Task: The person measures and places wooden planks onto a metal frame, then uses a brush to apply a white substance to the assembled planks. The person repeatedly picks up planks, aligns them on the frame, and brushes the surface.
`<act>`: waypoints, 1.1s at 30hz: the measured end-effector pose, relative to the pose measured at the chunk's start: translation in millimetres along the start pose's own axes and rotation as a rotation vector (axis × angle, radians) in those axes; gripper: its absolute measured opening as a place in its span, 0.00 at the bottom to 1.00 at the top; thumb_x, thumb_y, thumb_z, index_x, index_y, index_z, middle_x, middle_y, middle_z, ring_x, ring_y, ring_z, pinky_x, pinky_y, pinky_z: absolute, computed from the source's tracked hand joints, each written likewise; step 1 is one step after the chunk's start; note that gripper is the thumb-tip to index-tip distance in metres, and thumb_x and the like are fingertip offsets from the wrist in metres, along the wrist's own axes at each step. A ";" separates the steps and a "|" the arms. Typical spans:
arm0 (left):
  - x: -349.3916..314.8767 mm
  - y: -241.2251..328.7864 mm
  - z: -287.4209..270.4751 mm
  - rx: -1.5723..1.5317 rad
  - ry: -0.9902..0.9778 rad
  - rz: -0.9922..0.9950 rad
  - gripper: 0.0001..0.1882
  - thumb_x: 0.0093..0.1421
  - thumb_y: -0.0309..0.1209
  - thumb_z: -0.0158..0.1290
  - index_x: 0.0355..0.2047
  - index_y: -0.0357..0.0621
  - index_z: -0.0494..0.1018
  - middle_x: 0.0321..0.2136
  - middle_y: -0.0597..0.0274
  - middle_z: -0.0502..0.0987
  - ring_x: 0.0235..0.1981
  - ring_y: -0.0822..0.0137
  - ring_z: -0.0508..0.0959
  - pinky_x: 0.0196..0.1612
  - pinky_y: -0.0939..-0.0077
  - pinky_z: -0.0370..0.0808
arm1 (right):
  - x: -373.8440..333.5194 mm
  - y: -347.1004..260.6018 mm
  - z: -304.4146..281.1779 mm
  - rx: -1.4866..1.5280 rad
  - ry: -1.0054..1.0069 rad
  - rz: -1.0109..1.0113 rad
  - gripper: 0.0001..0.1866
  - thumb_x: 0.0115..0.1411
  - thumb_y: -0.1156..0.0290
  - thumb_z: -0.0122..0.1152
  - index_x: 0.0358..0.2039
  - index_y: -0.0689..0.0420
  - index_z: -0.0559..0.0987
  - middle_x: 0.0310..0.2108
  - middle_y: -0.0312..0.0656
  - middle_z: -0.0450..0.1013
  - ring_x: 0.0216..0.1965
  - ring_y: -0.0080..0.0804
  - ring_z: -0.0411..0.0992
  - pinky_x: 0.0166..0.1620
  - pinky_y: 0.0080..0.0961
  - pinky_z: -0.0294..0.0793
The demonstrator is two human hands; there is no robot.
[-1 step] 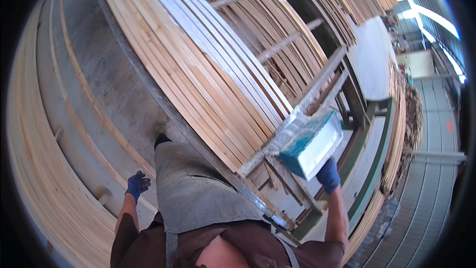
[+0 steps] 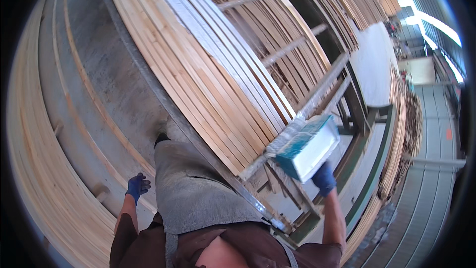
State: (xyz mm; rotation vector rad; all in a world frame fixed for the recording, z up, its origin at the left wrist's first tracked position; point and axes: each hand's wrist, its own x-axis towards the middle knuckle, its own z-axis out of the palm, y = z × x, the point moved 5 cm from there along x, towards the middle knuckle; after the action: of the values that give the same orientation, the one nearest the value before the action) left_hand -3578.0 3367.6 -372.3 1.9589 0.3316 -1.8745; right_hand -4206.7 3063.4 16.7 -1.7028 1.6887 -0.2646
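Observation:
A teal box-like container point(image 2: 317, 145), white inside and smeared with white on its left side, is tilted at the right end of a row of long boards. My right hand point(image 2: 324, 178), in a blue glove, is closed on its near right edge; the fingertips are hidden behind it. Bare wooden boards point(image 2: 198, 84) lie side by side in front of me. Beyond them lie white-coated boards point(image 2: 218, 34), with ends close to the container. My left hand point(image 2: 138, 187), also blue-gloved, hangs low at my left with fingers apart and holds nothing.
The boards rest on a metal rack with crossbars point(image 2: 317, 94) and a green frame point(image 2: 372, 168). More boards are stacked to my left point(image 2: 54, 188), beside two loose strips on the concrete floor point(image 2: 119, 69). Wood bundles point(image 2: 396, 134) lie at the far right.
My right hand and the teal container have shifted slightly left, toward the board ends. The view has moved a little. My left hand stays about where it was.

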 end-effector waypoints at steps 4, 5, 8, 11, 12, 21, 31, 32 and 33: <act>-11.2 -13.3 -15.4 -0.054 0.012 -0.052 0.19 0.65 0.48 0.48 0.49 0.51 0.70 0.34 0.53 0.83 0.31 0.57 0.82 0.40 0.55 0.73 | 95.5 -2.3 69.9 0.073 -0.024 -0.187 0.30 0.63 0.69 0.59 0.64 0.58 0.63 0.60 0.49 0.67 0.61 0.41 0.64 0.64 0.37 0.62; -8.9 -10.2 -18.8 -0.084 0.032 -0.040 0.19 0.65 0.47 0.47 0.49 0.51 0.71 0.34 0.53 0.83 0.31 0.57 0.82 0.40 0.55 0.73 | 129.8 -53.0 82.3 0.000 -0.038 -0.298 0.30 0.61 0.68 0.62 0.62 0.58 0.66 0.59 0.50 0.68 0.61 0.45 0.65 0.64 0.39 0.63; 1.5 3.9 -24.1 -0.182 -0.009 -0.018 0.18 0.66 0.46 0.46 0.48 0.51 0.71 0.34 0.54 0.83 0.31 0.57 0.82 0.40 0.56 0.73 | 231.6 -203.4 119.6 -0.204 -0.051 -0.582 0.30 0.61 0.67 0.63 0.62 0.58 0.66 0.60 0.51 0.68 0.61 0.45 0.66 0.63 0.39 0.64; 23.5 27.6 -37.3 -0.278 -0.075 0.037 0.19 0.66 0.49 0.46 0.49 0.52 0.72 0.35 0.56 0.82 0.30 0.58 0.82 0.40 0.58 0.74 | 339.3 -328.7 173.3 -0.324 -0.092 -0.786 0.27 0.64 0.67 0.58 0.62 0.59 0.65 0.59 0.50 0.67 0.60 0.42 0.66 0.63 0.36 0.65; 23.7 42.0 -39.3 -0.281 -0.047 0.063 0.20 0.66 0.49 0.46 0.50 0.52 0.72 0.36 0.57 0.82 0.30 0.59 0.82 0.40 0.58 0.74 | 370.2 -370.2 193.6 -0.359 -0.086 -0.853 0.24 0.64 0.67 0.57 0.59 0.59 0.68 0.57 0.51 0.69 0.57 0.44 0.68 0.60 0.37 0.66; -5.3 134.9 -93.2 -0.388 -0.028 0.309 0.23 0.69 0.49 0.43 0.55 0.49 0.72 0.46 0.56 0.80 0.40 0.61 0.81 0.47 0.65 0.74 | 432.8 -508.7 256.4 -0.339 -0.028 -0.622 0.16 0.63 0.60 0.54 0.43 0.57 0.81 0.34 0.53 0.80 0.31 0.44 0.80 0.36 0.38 0.80; 26.5 -5.7 -58.2 -0.056 -0.003 0.036 0.19 0.66 0.50 0.47 0.48 0.52 0.71 0.33 0.55 0.82 0.22 0.61 0.80 0.27 0.67 0.72 | 167.5 -203.5 148.4 -0.622 -0.025 -0.817 0.28 0.65 0.71 0.58 0.63 0.59 0.62 0.57 0.46 0.65 0.56 0.38 0.65 0.60 0.32 0.64; 17.3 -12.0 -49.2 -0.068 -0.022 0.019 0.17 0.65 0.49 0.48 0.46 0.52 0.71 0.31 0.56 0.82 0.22 0.62 0.80 0.28 0.68 0.71 | 133.6 -158.4 131.9 -0.566 -0.031 -0.735 0.32 0.64 0.71 0.59 0.66 0.59 0.58 0.63 0.47 0.63 0.62 0.39 0.62 0.66 0.32 0.60; 16.9 -19.2 -42.9 -0.046 -0.040 0.042 0.17 0.65 0.49 0.49 0.46 0.53 0.71 0.31 0.56 0.82 0.23 0.62 0.80 0.28 0.68 0.71 | 98.5 -123.0 120.7 -0.225 -0.133 -0.462 0.29 0.67 0.70 0.54 0.66 0.59 0.59 0.62 0.45 0.64 0.61 0.39 0.64 0.65 0.35 0.62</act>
State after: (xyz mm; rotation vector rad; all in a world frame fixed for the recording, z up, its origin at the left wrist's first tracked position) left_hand -3546.9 3402.0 -390.8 1.8813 0.3156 -1.8607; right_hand -4024.9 2998.3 -29.1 -2.2195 1.2504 -0.1713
